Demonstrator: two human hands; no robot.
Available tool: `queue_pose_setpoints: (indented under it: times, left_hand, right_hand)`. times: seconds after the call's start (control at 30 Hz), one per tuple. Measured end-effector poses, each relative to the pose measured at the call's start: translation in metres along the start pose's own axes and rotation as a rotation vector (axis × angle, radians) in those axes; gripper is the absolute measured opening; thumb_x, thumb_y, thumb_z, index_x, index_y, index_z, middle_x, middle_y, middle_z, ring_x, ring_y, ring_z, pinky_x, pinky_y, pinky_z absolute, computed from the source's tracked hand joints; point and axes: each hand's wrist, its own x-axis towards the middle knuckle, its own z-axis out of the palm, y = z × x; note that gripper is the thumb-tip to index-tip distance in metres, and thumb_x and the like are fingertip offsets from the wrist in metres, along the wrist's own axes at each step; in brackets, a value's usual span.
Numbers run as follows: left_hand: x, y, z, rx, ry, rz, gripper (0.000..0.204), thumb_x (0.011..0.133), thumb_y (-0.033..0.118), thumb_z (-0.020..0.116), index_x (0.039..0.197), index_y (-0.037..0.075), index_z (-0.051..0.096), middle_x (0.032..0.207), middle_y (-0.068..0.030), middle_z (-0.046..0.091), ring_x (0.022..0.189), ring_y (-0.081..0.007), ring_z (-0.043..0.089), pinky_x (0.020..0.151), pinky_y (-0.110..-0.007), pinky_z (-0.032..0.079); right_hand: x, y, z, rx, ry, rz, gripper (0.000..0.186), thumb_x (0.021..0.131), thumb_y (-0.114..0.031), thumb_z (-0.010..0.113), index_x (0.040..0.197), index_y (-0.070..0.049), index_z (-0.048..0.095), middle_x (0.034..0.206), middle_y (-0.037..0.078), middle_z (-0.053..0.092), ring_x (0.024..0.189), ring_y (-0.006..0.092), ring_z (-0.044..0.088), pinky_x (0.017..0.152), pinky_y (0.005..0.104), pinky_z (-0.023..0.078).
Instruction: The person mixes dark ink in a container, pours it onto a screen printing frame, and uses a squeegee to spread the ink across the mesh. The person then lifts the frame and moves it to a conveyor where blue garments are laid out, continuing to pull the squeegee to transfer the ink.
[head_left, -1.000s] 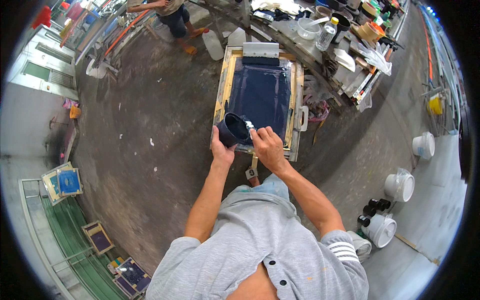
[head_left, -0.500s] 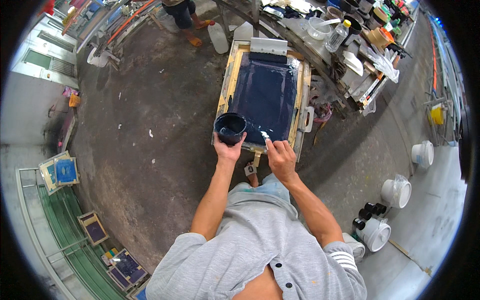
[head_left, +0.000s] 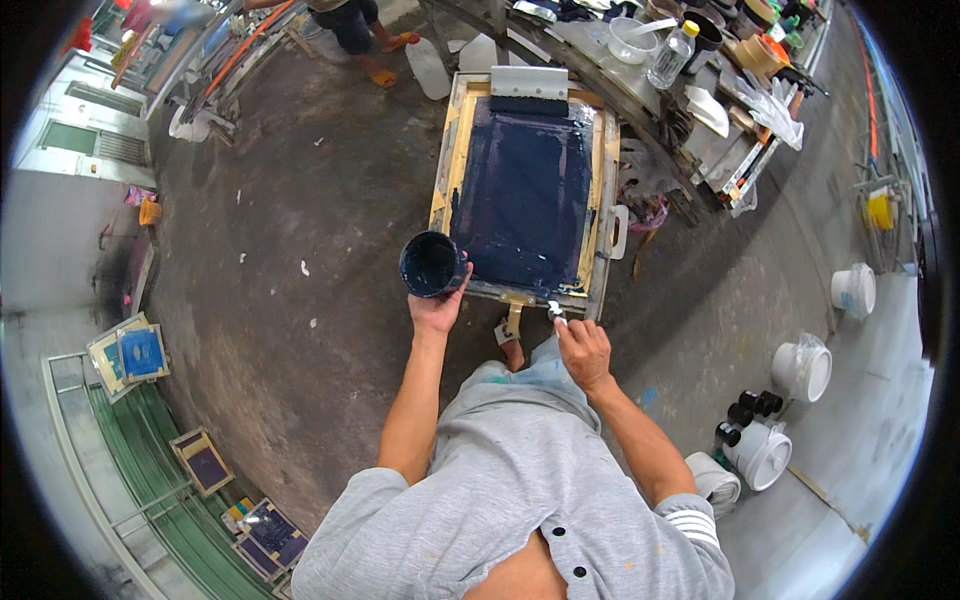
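My left hand (head_left: 436, 309) is wrapped round the underside of a dark tub (head_left: 432, 265) with dark ink inside, tilted so its mouth faces me, at the near left corner of a screen-printing frame (head_left: 440, 180). The mesh (head_left: 520, 190) is coated in dark blue ink. Closed round a small, pale spatula-like tool (head_left: 556, 309), my right hand (head_left: 585, 350) is by the frame's near edge; the fingers hide most of the tool, so its exact kind is unclear. A wide squeegee (head_left: 529, 80) with a pale metal holder and dark blade rests across the frame's far end.
Far right stands a cluttered workbench (head_left: 710, 150) with a clear bottle (head_left: 673, 55) and several tubs. A white jug (head_left: 428, 68) is on the floor near another person's feet (head_left: 382, 75). White lidded buckets (head_left: 802, 370) line the right wall. Smaller framed screens (head_left: 203, 462) lean at the left.
My left hand has shifted left with the tub, off the mesh. My right hand has drawn back toward me and slightly right, bringing the tool from over the mesh to the frame's near edge.
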Motion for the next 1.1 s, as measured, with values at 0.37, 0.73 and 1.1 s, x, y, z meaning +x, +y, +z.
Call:
queue_pose_setpoints:
  times: [0.37, 0.73, 1.1]
  left_hand:
    - [0.032, 0.003, -0.035, -0.032, -0.051, -0.001, 0.048, 0.105, 0.039, 0.049, 0.140, 0.009, 0.061, 0.145, -0.0171, 0.060, 0.136, -0.0418, 0.054, 0.113, -0.065, 0.043]
    - [0.096, -0.125, 0.043, 0.237, -0.001, -0.191, 0.049, 0.103, 0.048, 0.057, 0.128, 0.009, 0.069, 0.132, -0.0102, 0.071, 0.123, -0.0282, 0.065, 0.110, -0.048, 0.050]
    - [0.327, -0.178, 0.200, 0.220, -0.123, -0.076, 0.042, 0.105, 0.032, 0.043, 0.139, 0.016, 0.063, 0.147, -0.0132, 0.060, 0.137, -0.0382, 0.054, 0.114, -0.065, 0.043]
  right_hand:
    - [0.082, 0.019, -0.066, 1.267, 0.405, 1.269, 0.015, 0.097, -0.012, 0.066, 0.098, 0.001, 0.074, 0.075, 0.001, 0.067, 0.058, 0.0055, 0.053, 0.055, 0.0204, 0.040]
    - [0.169, 0.039, -0.046, 1.368, -0.024, 1.220, 0.031, 0.101, -0.028, 0.067, 0.111, 0.000, 0.075, 0.088, 0.005, 0.073, 0.071, 0.0076, 0.061, 0.058, 0.0240, 0.045]
    - [0.132, 0.187, -0.073, 0.967, 0.258, 1.272, 0.043, 0.106, -0.030, 0.061, 0.129, 0.006, 0.067, 0.096, 0.010, 0.076, 0.080, 0.0122, 0.066, 0.076, 0.0283, 0.054]
